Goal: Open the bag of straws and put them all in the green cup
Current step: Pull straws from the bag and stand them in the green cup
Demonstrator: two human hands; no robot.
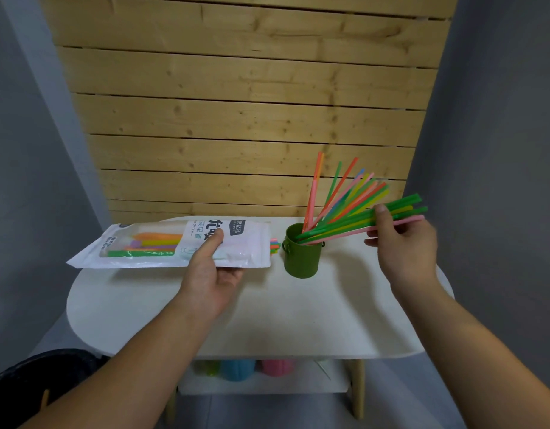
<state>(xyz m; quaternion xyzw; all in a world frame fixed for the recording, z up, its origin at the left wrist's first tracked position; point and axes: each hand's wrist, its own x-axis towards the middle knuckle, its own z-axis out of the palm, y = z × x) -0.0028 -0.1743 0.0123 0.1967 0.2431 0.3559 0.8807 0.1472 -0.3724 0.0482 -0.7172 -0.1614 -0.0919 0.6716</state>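
My left hand (210, 267) grips the white straw bag (143, 246) from below, thumb on top, holding it level over the table's left half. Coloured straws show through its clear window, and a few straw tips (275, 245) stick out of its open right end. The green cup (301, 255) stands just right of the bag and holds several straws (338, 193) fanning up to the right. My right hand (402, 243) pinches a small bunch of green and pink straws (345, 226), their lower ends inside the cup's mouth.
The white oval table (267, 317) stands against a slatted wooden wall (242, 103). A lower shelf holds blue (238, 370), pink (278, 366) and green cups. A dark object (44, 376) sits at the lower left on the floor.
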